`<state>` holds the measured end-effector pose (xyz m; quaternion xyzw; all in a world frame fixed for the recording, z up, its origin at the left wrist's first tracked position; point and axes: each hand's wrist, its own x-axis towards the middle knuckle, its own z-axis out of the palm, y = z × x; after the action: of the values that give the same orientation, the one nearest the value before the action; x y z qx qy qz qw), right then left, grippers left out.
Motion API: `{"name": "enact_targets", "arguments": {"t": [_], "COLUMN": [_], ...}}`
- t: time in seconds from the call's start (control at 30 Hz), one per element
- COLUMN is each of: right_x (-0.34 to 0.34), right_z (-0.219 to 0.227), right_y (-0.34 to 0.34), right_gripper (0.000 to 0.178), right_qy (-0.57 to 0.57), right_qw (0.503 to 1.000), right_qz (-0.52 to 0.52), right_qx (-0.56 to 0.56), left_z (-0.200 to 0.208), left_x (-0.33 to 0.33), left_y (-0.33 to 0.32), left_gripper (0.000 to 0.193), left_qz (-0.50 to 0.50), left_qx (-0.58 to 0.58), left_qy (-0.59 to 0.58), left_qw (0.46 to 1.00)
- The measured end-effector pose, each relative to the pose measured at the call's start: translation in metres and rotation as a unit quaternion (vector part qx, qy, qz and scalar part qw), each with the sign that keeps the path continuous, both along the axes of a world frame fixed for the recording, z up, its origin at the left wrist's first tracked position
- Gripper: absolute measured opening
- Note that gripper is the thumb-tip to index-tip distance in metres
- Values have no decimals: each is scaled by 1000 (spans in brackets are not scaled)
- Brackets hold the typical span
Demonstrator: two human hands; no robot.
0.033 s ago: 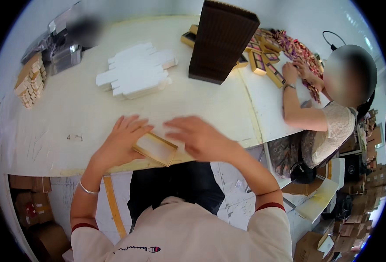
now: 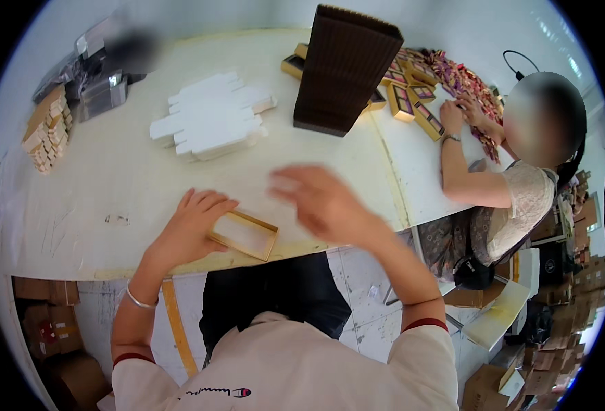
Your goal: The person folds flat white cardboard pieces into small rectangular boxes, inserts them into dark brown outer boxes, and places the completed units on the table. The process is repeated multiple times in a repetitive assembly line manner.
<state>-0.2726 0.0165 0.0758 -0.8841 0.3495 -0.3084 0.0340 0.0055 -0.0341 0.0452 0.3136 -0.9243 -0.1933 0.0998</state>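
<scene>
Close to the table's near edge lies a shallow gold-rimmed box [image 2: 270, 241], open at the top, with a pale inside. My left hand [image 2: 196, 220] grips its left end, the fingers over the far side and the thumb on the near side. To the right of the box and above the table, my right hand [image 2: 326, 205] is raised, blurred by motion. Its fingers look apart, and nothing shows in them. Farther back lies a pile of flat white carton pieces [image 2: 210, 116].
A tall dark brown ribbed stack [image 2: 343, 72] stands at the back. Behind it are gold boxes [image 2: 401, 103] and many small wrapped pieces [image 2: 463, 72]. A co-worker's hands [image 2: 461, 113] work there. Stacked cream pieces [image 2: 47, 130] and dark plastic packages [image 2: 100, 92] sit far left.
My right hand has lifted away from the box, moving slightly farther and to the right. The left hand keeps its hold on the box, which has hardly moved.
</scene>
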Motion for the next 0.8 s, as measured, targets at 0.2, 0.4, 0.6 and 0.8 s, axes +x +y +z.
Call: {"name": "enact_targets", "arguments": {"t": [0.2,0.4,0.6,0.8], "right_x": [-92,-123,-117,-42], "right_z": [129,149,169,150], "right_y": [-79,-118,-108,-34], "right_gripper": [29,12,16,19], "right_qy": [77,157,124,-253], "right_qw": [908,952,951,956], "right_qz": [-253,-251,-277,-69], "right_qx": [-325,-79,-59,131], "left_z": [-16,-38,-50,-39], "left_x": [-5,-1,2,5], "left_y": [22,31,28,31], "left_gripper": [88,81,79,80], "left_qz": [76,130,124,119], "left_qx": [18,79,67,31], "left_qy": [68,173,199,158], "left_qw": [995,973,970,980]}}
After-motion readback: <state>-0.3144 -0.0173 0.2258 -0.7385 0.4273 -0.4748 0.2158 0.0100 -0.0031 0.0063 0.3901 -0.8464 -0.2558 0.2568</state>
